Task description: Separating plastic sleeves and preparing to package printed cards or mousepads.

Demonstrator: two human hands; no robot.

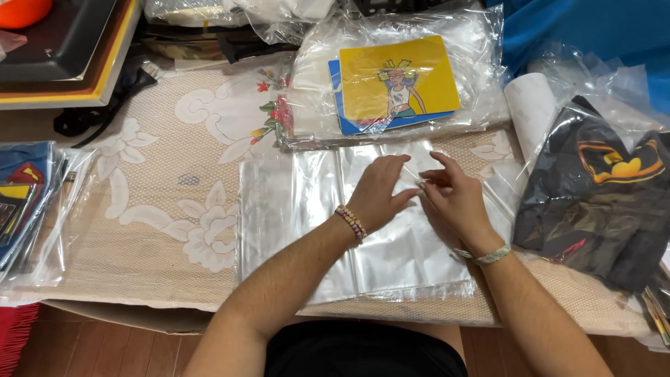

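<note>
A stack of clear plastic bags [307, 209] lies flat on the lace tablecloth [153, 209] in front of me. My left hand [378, 190] rests on the bags near their upper right part, fingers curled, pinching at the film. My right hand [453, 202] meets it from the right, fingertips also working the edge of the top bag. Both wrists wear bracelets. Behind the bags sits a pile of plastic sleeves with a yellow cartoon-figure mat [399, 77] on top and a blue one under it.
A dark printed garment in a plastic bag [600, 202] lies at the right. More bagged printed items [24, 195] sit at the left edge. A black and orange machine [63, 49] stands at the back left. A white paper roll [534, 112] lies at the right.
</note>
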